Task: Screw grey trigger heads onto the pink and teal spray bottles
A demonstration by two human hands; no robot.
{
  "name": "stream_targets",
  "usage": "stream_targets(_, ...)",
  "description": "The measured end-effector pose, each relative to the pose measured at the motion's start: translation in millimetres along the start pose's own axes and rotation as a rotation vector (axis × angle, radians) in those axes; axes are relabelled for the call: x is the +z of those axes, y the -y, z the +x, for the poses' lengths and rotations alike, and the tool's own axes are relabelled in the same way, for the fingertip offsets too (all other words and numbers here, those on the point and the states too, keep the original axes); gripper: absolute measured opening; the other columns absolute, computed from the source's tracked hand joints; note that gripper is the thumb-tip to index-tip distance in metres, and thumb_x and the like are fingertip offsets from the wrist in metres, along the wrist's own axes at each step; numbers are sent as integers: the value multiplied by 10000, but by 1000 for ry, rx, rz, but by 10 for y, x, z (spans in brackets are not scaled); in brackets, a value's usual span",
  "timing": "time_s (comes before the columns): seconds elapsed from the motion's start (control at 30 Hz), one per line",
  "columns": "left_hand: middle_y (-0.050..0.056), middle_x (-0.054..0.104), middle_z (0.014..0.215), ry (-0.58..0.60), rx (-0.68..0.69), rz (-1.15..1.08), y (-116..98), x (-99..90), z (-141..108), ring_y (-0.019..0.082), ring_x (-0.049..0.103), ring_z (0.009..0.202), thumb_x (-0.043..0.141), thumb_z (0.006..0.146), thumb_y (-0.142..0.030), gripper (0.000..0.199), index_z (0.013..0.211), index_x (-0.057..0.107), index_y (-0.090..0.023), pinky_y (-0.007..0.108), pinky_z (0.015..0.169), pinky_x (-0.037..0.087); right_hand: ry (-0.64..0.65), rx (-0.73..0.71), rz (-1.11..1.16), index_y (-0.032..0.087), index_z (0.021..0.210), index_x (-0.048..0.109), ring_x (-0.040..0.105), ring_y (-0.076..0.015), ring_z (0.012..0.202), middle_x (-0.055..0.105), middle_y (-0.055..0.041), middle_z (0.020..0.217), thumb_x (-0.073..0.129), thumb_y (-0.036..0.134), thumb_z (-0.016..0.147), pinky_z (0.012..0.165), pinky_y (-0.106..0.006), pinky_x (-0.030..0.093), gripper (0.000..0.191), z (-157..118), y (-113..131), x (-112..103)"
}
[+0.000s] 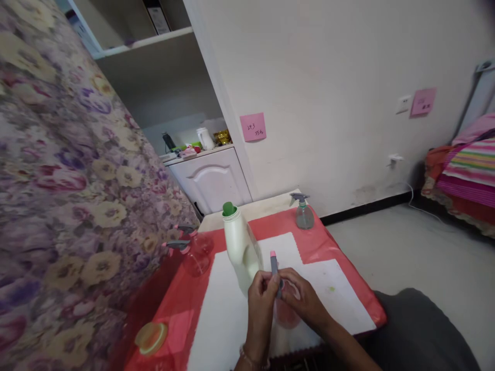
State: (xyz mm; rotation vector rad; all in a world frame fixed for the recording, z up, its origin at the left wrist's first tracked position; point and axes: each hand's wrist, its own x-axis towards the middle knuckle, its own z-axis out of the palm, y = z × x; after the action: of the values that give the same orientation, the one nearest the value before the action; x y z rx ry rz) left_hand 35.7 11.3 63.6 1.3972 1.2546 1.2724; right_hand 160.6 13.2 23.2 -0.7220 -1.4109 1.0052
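Both hands meet at the grey and pink spray head (274,264) of a clear pinkish bottle (286,313) near the table's front. My left hand (262,293) has its fingers closed on the spray head. My right hand (299,296) is wrapped round the same part from the right, just above the bottle's body. Just behind my left hand stands a pale green jug (240,242) with a green spout in its uncapped neck. Under them lie white sheets (220,309) on a red cloth (178,314).
Two pink-collared spray bottles (196,262) stand at the table's left edge. A spray bottle with a green collar (304,216) is at the back right. A yellowish round lid (151,338) sits front left. A floral curtain (77,206) hangs along the left.
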Motion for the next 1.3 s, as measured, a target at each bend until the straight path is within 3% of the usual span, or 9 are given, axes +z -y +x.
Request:
stream_targets(0.13,-23,594,680,14,-13,5,-19,4,-8,154,544,664,651,807,-425,251,757,604,-183,245,622,423,-150,64,-45,213,898,637,602,-235,995,623,-43,988,733,293,745,898,-350,473,197,0,28,24)
stream_targets(0.33,-30,578,665,-5,7,15,-27,10,-3,151,534,663,667,791,-419,250,732,605,-184,243,630,422,-10,3,14,214,1020,639,597,-230,1019,633,-60,1038,630,327,836,921,-362,472,216,-4,34,19)
stream_targets(0.5,-27,586,666,15,-10,11,-44,11,-17,155,541,663,658,796,-445,272,735,604,-185,245,622,427,-147,66,-20,213,891,642,612,-230,970,625,-37,967,727,323,757,881,-343,483,193,-2,26,41)
stream_targets(0.63,-27,581,660,-6,-1,26,-50,7,-17,155,538,655,665,785,-458,287,723,603,-185,246,623,424,-40,-6,1,218,1047,635,593,-239,1041,629,-63,1062,648,379,826,936,-364,469,274,-9,24,16)
stream_targets(0.7,-27,573,660,-7,1,28,-38,9,-16,154,532,651,665,785,-455,284,726,601,-184,244,615,420,-10,-23,6,214,1039,641,596,-236,1034,633,-66,1054,609,381,852,930,-362,471,253,-9,24,5)
stream_targets(0.9,-26,557,664,2,-5,41,-23,10,-26,151,522,664,651,808,-443,275,735,591,-184,241,620,424,-86,59,20,217,941,623,608,-218,942,625,-30,954,660,297,813,870,-339,490,156,-12,13,55)
stream_targets(1.13,-14,585,682,-10,3,59,-13,14,-11,166,546,680,653,797,-465,289,747,606,-185,251,640,436,-78,70,-83,229,1038,616,588,-250,1039,620,-55,1051,695,258,758,944,-388,474,292,-64,-106,57)
stream_targets(1.3,30,651,851,49,46,48,21,-51,-87,209,595,845,571,856,-485,308,886,646,-188,296,790,469,-72,109,-136,250,1193,561,557,-286,1126,596,-67,1167,759,175,619,1002,-444,450,612,-156,-252,66)
